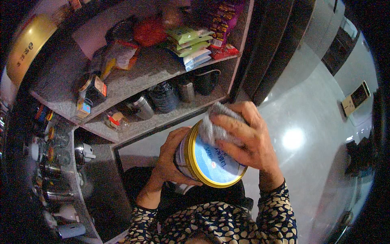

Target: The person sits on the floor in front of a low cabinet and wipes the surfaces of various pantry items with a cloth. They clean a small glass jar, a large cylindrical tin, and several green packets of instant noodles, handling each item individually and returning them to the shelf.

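A round tin with a blue lid and a gold rim is held up in front of my body, its lid tilted toward me. My left hand wraps round the tin's side from the left; part of its fingers is hidden behind the tin. In my right hand a crumpled grey cloth is pressed against the lid's upper edge. The fingers are bent over the cloth.
Ahead stands a stone shelf with green and white packets, a dark jar, a steel flask and a black pot. Glass jars and a steel pot line the left side. Shiny floor extends right.
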A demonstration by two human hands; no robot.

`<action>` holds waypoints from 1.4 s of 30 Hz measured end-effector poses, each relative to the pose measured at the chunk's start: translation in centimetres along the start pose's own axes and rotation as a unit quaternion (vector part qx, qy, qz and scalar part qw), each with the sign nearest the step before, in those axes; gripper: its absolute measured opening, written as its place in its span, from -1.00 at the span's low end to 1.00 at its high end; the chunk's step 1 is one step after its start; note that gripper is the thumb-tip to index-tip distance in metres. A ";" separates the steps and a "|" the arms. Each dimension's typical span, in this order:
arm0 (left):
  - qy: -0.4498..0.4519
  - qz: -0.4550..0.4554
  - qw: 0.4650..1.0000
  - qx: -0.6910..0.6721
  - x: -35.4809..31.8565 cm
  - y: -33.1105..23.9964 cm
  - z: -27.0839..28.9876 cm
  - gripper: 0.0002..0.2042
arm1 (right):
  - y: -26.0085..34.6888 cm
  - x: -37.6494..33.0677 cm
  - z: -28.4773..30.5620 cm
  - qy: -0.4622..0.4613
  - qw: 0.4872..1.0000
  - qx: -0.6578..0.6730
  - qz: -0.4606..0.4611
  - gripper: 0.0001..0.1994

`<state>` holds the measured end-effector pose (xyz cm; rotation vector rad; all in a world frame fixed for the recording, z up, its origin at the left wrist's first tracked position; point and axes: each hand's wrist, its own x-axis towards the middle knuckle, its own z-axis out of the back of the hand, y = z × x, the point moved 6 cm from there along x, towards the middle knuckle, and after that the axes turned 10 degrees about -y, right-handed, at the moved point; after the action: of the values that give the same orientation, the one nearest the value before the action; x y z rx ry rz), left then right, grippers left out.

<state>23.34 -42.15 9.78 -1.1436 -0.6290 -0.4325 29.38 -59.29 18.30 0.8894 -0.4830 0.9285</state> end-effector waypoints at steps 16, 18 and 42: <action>-0.020 0.047 0.998 -0.031 -1.0 1.0 0.5 0.11 | 2.9 -2.0 1.0 0.099 0.985 0.118 0.082 -0.60; -0.020 0.126 0.989 -0.073 -2.0 2.4 0.3 0.11 | 3.8 -2.2 0.7 0.117 0.978 0.134 0.106 -0.58; -0.032 0.009 0.998 -0.055 -1.2 1.8 0.7 0.15 | 0.9 -1.1 0.5 0.025 0.999 0.014 0.042 -0.59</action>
<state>23.36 -40.85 7.88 -1.2711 -0.6562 -0.4209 28.08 -59.97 18.19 0.8741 -0.4676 1.0345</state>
